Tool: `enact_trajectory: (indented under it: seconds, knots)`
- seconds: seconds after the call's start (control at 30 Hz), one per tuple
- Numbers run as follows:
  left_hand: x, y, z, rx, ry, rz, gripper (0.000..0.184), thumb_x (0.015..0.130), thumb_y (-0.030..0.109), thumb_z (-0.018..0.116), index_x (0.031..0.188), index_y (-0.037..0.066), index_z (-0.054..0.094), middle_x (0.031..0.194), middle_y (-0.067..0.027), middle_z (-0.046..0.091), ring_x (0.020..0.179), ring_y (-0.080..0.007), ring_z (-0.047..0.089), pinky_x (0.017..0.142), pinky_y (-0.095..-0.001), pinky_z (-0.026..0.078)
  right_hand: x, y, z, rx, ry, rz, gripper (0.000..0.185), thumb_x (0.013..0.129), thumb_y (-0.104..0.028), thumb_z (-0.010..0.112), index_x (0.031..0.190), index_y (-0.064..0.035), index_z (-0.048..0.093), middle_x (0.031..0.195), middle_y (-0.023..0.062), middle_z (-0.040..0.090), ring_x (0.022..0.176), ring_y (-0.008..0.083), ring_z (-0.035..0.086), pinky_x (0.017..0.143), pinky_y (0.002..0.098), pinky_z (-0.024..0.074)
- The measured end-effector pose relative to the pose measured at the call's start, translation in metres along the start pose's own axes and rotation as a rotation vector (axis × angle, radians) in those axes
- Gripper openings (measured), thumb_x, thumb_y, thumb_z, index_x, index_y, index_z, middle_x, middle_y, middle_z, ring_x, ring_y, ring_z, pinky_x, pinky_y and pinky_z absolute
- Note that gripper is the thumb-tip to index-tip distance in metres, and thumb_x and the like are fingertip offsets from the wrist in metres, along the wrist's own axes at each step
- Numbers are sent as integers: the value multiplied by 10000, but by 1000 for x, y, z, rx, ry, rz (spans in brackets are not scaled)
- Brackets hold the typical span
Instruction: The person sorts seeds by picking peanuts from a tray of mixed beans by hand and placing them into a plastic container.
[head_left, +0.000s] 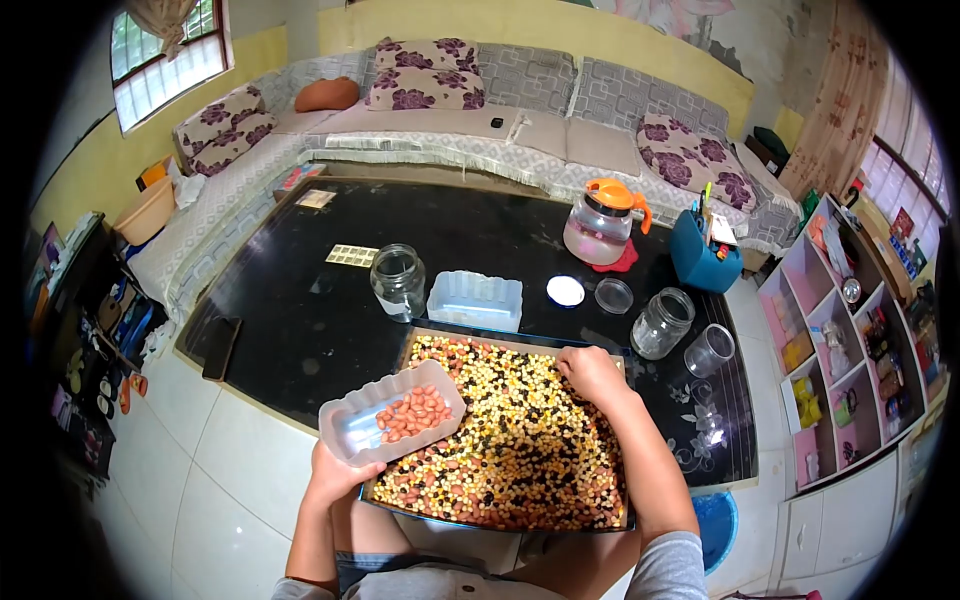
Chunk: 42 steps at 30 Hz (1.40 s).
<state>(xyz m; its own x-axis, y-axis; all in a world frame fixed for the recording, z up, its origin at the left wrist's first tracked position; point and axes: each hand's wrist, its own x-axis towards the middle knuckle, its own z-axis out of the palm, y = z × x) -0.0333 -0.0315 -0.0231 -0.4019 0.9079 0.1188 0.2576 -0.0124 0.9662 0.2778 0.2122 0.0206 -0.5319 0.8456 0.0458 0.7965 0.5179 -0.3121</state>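
Observation:
My left hand (337,474) grips the near end of a translucent plastic container (347,415), tilted over the left edge of a shallow box (628,470). Reddish peanuts (414,412) lie in a heap inside the container. Mixed yellow corn kernels, black beans and peanuts (520,440) cover the bottom of the box, which rests across my lap and against the table edge. At the box's far right part, my right hand (590,374) is closed with its fingertips down at the mix. What those fingers hold, if anything, is hidden.
On the black table (290,270) stand an open glass jar (398,285), a second plastic container (476,300), another jar (662,323), a drinking glass (709,350), two lids, an orange-topped pitcher (598,232) and a teal pen holder (706,258). A phone (221,349) lies at the left edge.

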Motion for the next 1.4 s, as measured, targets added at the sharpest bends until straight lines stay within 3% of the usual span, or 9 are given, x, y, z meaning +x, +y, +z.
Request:
enact_trajectory:
  seconds: [0.27, 0.33, 0.47, 0.73, 0.83, 0.93, 1.07, 1.23, 1.4]
  knots:
    - [0, -4, 0, 4, 12, 35, 880, 475, 283, 869, 1180, 0, 424, 1079, -118, 565, 1001, -216, 556, 869, -336, 449, -6, -96, -28, 620, 134, -362, 179, 824, -139, 571, 974, -57, 624, 913, 148, 645, 823, 290, 633, 720, 343, 501]
    - [1, -3, 0, 11, 2, 21, 887, 471, 285, 872, 1181, 0, 423, 1079, -115, 567, 1000, -215, 557, 868, -336, 449, -10, -119, -32, 659, 95, -481, 155, 811, -95, 611, 954, -39, 628, 845, 98, 653, 768, 176, 640, 668, 289, 503]
    - [1, 0, 1, -26, -11, 21, 881, 474, 277, 870, 1181, 0, 424, 1080, -115, 567, 1000, -211, 558, 869, -334, 450, -10, -121, -40, 667, 160, -599, 202, 829, -99, 558, 1011, -22, 597, 920, 130, 640, 807, 258, 634, 729, 331, 507]
    - [0, 0, 0, -12, -7, 6, 849, 482, 226, 860, 1177, -8, 433, 1066, -109, 575, 977, -200, 564, 859, -328, 457, -16, 7, -11, 363, 123, 33, 131, 784, -78, 616, 903, -25, 633, 759, 100, 650, 676, 175, 618, 647, 285, 485]
    - [-1, -1, 1, -43, 5, 3, 848, 482, 231, 862, 1175, -8, 435, 1062, -110, 575, 974, -198, 563, 858, -327, 458, -21, 39, 18, 309, 115, -1, 150, 751, -71, 629, 892, -21, 638, 733, 101, 640, 673, 200, 618, 650, 294, 484]
    - [0, -5, -1, -10, -5, 19, 863, 485, 228, 864, 1188, -6, 420, 1077, -109, 563, 993, -198, 552, 871, -330, 451, -27, 35, 15, 186, -159, 84, 218, 708, -80, 641, 925, -65, 654, 822, 130, 650, 780, 266, 635, 730, 347, 497]
    - [0, 0, 2, -68, -28, 0, 887, 483, 231, 871, 1200, -3, 403, 1096, -104, 546, 1017, -199, 538, 888, -334, 441, -27, 25, 14, 146, -300, 77, 471, 653, -69, 679, 1116, -86, 592, 1007, 142, 623, 933, 276, 597, 838, 340, 474]
    - [0, 4, 2, -75, -24, -6, 912, 478, 254, 880, 1206, 0, 392, 1103, -103, 535, 1028, -201, 528, 900, -338, 432, -28, 22, 29, 219, -226, -42, 331, 682, -99, 698, 1002, -59, 624, 842, 94, 634, 776, 222, 612, 719, 324, 487]
    - [0, 4, 2, -75, -26, -1, 929, 477, 277, 881, 1210, -4, 385, 1115, -111, 523, 1039, -207, 521, 903, -339, 428, -32, 19, 12, 416, -172, 77, 189, 748, -118, 645, 934, -81, 648, 770, 93, 645, 763, 221, 640, 696, 319, 493]
